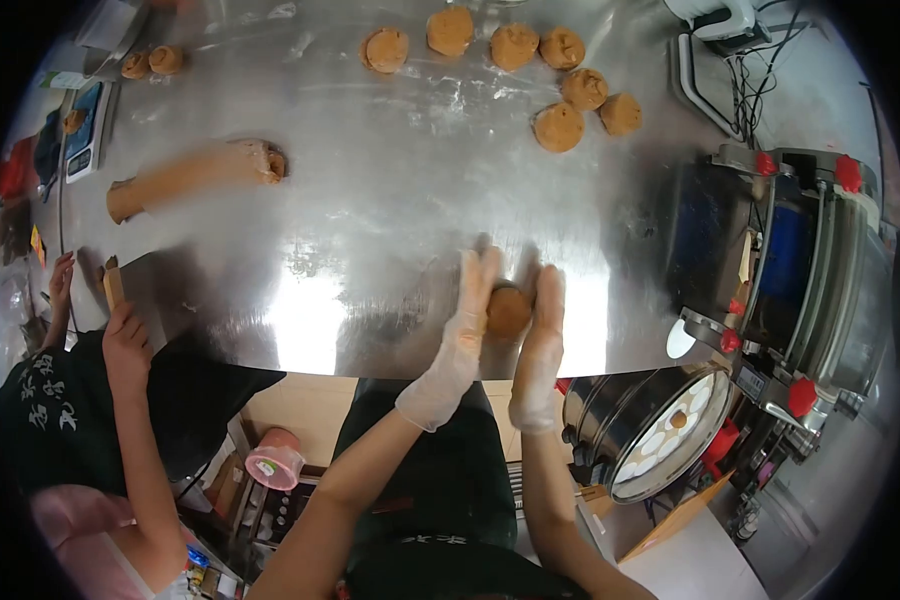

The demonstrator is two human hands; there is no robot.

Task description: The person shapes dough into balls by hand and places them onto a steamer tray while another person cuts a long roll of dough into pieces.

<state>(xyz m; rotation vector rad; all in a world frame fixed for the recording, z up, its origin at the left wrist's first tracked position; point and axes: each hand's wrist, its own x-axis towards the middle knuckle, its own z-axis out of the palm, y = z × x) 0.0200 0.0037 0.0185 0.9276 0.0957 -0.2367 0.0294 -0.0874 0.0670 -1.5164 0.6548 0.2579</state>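
Left hand: left hand (pixel 468 315) in a translucent glove, flat, fingers extended.
Right hand: right hand (pixel 542 345) similarly gloved and flat, palms facing across a narrow gap.
Dough ball (pixel 509 313): between the hands, at the near edge of the metal table (pixel 370 220).
Far side: seven dough pieces (pixel 514 47) (one slightly apart, left).
Left side: dough log (pixel 195 180), blurred midway; co-worker's hand (pixel 127 338) gripping a wooden tool (pixel 113 284).
Near right: round pan (pixel 582 425), white discs (pixel 660 440) inside.
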